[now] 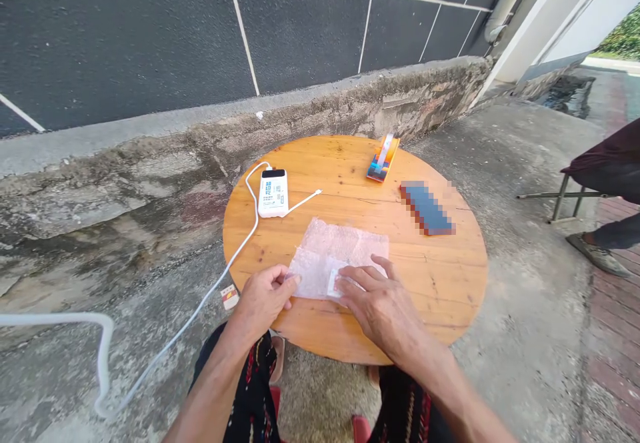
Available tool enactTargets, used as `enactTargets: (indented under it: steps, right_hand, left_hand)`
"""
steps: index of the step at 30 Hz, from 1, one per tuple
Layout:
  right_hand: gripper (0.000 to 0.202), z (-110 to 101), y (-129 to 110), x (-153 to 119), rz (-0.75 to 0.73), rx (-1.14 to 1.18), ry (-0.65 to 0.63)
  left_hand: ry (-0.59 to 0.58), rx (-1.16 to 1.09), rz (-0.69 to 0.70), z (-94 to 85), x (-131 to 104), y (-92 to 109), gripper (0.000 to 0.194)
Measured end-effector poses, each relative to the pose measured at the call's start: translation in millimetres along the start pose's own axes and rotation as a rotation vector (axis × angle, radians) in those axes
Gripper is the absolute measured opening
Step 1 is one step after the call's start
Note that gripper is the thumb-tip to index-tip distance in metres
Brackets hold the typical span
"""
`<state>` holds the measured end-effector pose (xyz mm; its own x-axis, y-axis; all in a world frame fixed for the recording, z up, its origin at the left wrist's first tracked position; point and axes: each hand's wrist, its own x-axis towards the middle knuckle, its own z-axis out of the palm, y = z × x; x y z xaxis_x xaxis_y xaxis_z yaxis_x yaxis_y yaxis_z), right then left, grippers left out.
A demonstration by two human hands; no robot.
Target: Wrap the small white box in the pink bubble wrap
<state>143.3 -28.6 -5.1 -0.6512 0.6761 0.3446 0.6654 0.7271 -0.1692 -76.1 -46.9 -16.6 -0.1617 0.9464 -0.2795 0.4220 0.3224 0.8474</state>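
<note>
A sheet of pinkish bubble wrap lies on the round wooden table in front of me. My left hand pinches the sheet's lower left corner between thumb and fingers. Near the sheet's front edge rests a small white item, partly covered by my right hand. The fingers of that hand are spread and press on the item and the wrap beside it.
A white power bank with a cable stands back left. An orange and blue packet lies at the back, a blurred dark phone-like object right of it. A small card box is on the ground. A seated person's leg shows at right.
</note>
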Motion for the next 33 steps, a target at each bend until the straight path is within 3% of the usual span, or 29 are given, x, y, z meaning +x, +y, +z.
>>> enactTargets:
  steps: [3, 6, 10, 12, 18, 24, 33]
  right_hand:
    - [0.011, -0.1, 0.6, 0.4, -0.005, -0.009, -0.013]
    - [0.01, 0.0, 0.6, 0.6, -0.013, -0.023, -0.011]
    - [0.01, -0.9, -0.4, 1.6, -0.02, -0.054, -0.024]
    - [0.01, -2.2, -1.2, 2.5, -0.016, -0.068, -0.053]
    - [0.016, -6.7, -2.1, 5.9, -0.024, -0.076, -0.103]
    - [0.012, -10.5, -1.8, 11.8, -0.036, -0.086, -0.125]
    - [0.013, -10.8, -0.6, 13.2, -0.033, -0.067, -0.145]
  left_hand:
    - [0.018, -0.016, -0.021, 7.3, 2.5, 2.0, 0.026]
    - [0.08, -0.029, 0.054, 14.3, 6.7, -2.5, 0.025]
    - [0.166, 0.04, 0.094, 18.2, 10.0, -7.8, 0.057]
    - [0.15, 0.03, 0.076, 17.3, 8.5, -5.1, 0.065]
    - [0.002, 0.066, 0.097, 16.1, 3.4, 10.1, 0.024]
    - [0.072, 0.024, 0.113, 27.9, 4.1, 15.4, 0.019]
    - [-0.028, -0.378, 0.045, 47.9, -6.6, 29.5, 0.021]
